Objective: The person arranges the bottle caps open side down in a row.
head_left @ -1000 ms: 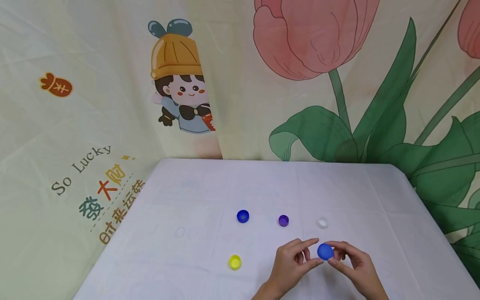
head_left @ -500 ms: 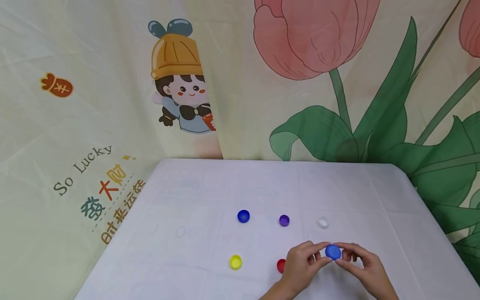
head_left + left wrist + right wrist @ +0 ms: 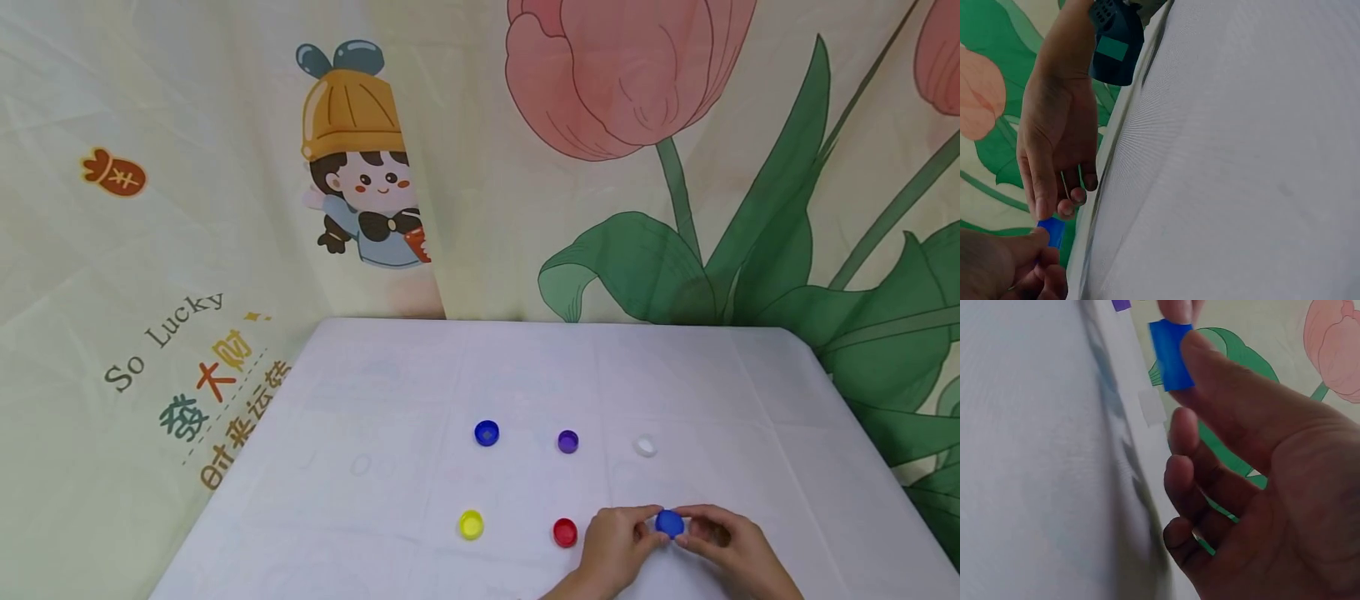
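In the head view, a round blue bottle cap [image 3: 669,523] is held between my two hands above the front right of the white table. My left hand [image 3: 617,546] pinches its left edge with thumb and index finger. From the other side, the thumb and index finger of my right hand [image 3: 733,546] pinch it too. Seen side-on in the right wrist view, the blue cap [image 3: 1173,356] is a short cylinder. The other fingers of my right hand [image 3: 1254,487] are loosely curled below it. A red bottle cap [image 3: 566,532] lies just left of my left hand.
Farther back on the white table [image 3: 360,383] lie a dark blue cap [image 3: 487,433], a purple cap [image 3: 567,442] and a white cap [image 3: 646,446] in a row. Nearer, a yellow cap [image 3: 471,525] lies left of the red one. A printed cloth [image 3: 480,167] hangs behind.
My left hand has moved right and joined my right hand on the blue cap. Both then came lower and nearer with it. The red cap, hidden at first, now shows fully.
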The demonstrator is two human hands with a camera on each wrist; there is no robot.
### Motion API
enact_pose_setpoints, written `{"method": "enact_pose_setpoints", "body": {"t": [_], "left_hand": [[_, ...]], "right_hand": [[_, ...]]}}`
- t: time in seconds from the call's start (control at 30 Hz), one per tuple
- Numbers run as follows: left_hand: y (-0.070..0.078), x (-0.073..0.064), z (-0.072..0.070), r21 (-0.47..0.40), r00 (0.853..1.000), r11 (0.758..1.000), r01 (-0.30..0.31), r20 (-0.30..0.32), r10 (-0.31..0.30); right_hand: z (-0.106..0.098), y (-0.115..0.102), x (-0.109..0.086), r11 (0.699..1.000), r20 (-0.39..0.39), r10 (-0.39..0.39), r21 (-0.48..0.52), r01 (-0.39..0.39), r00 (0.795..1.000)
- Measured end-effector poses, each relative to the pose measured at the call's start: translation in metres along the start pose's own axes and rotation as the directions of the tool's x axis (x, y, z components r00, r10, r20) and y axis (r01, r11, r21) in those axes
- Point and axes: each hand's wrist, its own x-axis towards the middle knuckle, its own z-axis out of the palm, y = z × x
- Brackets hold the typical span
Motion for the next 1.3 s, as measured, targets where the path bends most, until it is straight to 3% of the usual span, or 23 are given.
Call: {"method": "enact_pose_setpoints", "body": {"t": [0.17,0.3,0.5,0.8,1.07,1.17,1.3], "left_hand": [[-0.003,-0.002,0.004,0.125,1.000,0.992,0.018,0.013,-0.020],[-0.005,0.000,0.006,0.164,0.999,0.986,0.015,0.028,-0.020],[-0.006,0.001,0.007,0.215,0.998,0.976,0.020,0.055,-0.032],[-0.006,0.001,0.009,0.258,0.997,0.966,0.018,0.067,-0.036],[-0.006,0.001,0.004,0.242,0.998,0.970,-0.004,0.058,-0.011],[-0.006,0.000,-0.003,0.213,0.999,0.977,-0.030,0.036,0.023],[-0.007,0.001,-0.018,0.145,0.998,0.988,-0.056,0.000,0.056]], "right_hand": [[0.002,0.003,0.002,0.999,0.027,-0.011,-0.031,0.011,1.000],[0.004,0.003,0.004,0.998,0.010,0.006,-0.061,-0.006,1.000],[0.005,0.005,0.006,0.994,0.008,-0.039,-0.098,0.040,0.999],[0.008,0.005,0.007,0.993,-0.003,0.024,-0.114,-0.025,1.000],[0.009,0.005,0.008,0.990,-0.009,0.020,-0.140,-0.021,1.000],[0.008,0.003,0.006,0.988,-0.014,0.008,-0.153,-0.010,1.000],[0.007,-0.005,0.003,0.983,-0.055,-0.066,-0.175,0.055,0.996]]}}
